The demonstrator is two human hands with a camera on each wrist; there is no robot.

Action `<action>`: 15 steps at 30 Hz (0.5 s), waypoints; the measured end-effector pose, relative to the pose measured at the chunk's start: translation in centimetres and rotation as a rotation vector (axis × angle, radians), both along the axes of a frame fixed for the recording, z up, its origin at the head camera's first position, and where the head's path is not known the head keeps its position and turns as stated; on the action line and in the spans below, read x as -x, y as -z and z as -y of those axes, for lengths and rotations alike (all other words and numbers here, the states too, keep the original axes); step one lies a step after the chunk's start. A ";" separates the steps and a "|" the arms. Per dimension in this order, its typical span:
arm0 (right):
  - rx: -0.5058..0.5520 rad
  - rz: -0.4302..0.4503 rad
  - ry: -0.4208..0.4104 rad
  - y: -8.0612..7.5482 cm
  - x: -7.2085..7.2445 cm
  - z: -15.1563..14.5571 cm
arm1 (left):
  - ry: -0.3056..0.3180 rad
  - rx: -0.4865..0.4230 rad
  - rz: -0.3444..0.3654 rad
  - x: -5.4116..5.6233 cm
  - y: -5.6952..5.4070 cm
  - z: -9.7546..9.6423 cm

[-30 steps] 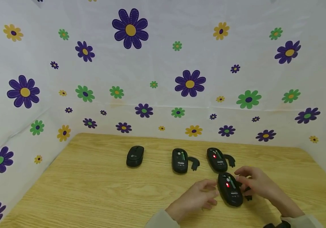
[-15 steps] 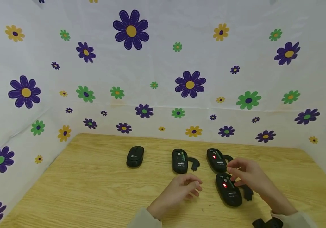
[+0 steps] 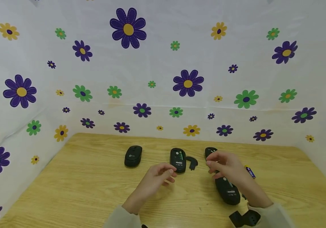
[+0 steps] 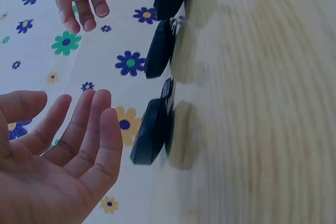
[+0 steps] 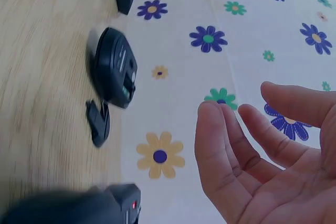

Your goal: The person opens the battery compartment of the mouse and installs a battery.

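My left hand (image 3: 158, 177) hovers in front of the middle black computer mouse (image 3: 178, 161), fingers loosely bent and holding nothing. That mouse lies belly up, a battery (image 3: 181, 155) in its uncovered slot and its battery cover (image 3: 191, 162) to its right. In the right wrist view my right hand (image 5: 262, 166) is relaxed, with a bare gap between thumb and fingers. It hovers over the far right mouse (image 3: 210, 151), hiding most of it. Below the hand lies a nearer overturned mouse (image 3: 228, 191), also uncovered; its cover is mostly hidden by the forearm.
A mouse (image 3: 133, 156) sits upright at the back left of the wooden table (image 3: 74, 183). Right of my right forearm lies a loose battery (image 3: 249, 171). A flower-printed white cloth (image 3: 151, 57) hangs around the back and sides.
Both hands have moved left: the left from beside the near mouse to the middle one, the right from the near mouse up over the far right one. The loose battery has come into view.
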State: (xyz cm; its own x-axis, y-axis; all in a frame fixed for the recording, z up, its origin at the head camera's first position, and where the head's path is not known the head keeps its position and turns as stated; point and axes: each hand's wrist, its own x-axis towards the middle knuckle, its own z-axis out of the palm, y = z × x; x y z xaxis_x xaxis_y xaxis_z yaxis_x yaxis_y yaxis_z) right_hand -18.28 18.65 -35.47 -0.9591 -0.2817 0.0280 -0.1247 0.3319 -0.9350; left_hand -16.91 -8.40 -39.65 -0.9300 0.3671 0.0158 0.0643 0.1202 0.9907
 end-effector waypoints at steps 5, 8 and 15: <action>0.049 -0.003 -0.021 0.2 0.4 1.7 | -0.066 0.018 -0.033 0.1 -0.2 1.4; 0.072 0.000 -0.025 0.3 0.6 2.7 | -0.100 0.035 -0.050 0.2 -0.5 2.2; 0.111 0.013 -0.053 0.7 1.1 4.8 | -0.188 0.107 -0.089 0.7 -1.5 4.4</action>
